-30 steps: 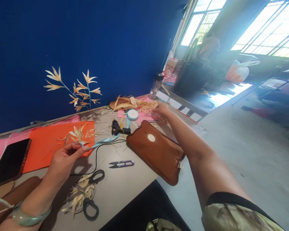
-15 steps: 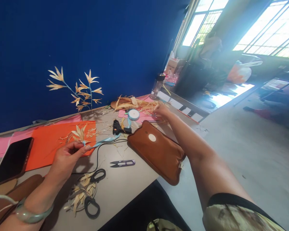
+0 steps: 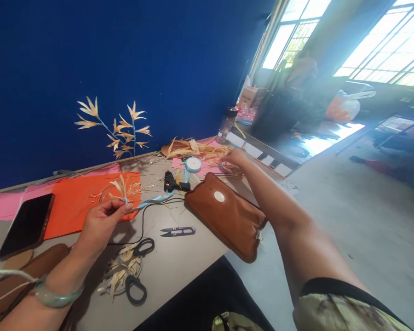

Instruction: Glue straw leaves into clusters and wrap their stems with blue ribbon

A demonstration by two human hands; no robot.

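Note:
My left hand (image 3: 101, 223) pinches a small straw leaf sprig (image 3: 120, 189) wrapped with light blue ribbon (image 3: 153, 199) over the orange paper (image 3: 79, 200). The ribbon trails right to its roll (image 3: 193, 164). My right hand (image 3: 235, 157) reaches far across the table into a pile of dried straw strips (image 3: 196, 149) on pink paper, fingers closed on some strips. A finished straw-leaf branch (image 3: 119, 131) leans on the blue wall.
On the grey table lie a brown pouch (image 3: 226, 216), thread snips (image 3: 178, 231), black scissors (image 3: 136, 276) on straw scraps, a black glue gun (image 3: 172, 184) with its cord, and a phone (image 3: 27, 224). A jar (image 3: 226, 123) stands at the far end.
My left hand has lifted the sprig a little and turned it. My right hand stays in the straw pile. The view has shifted slightly.

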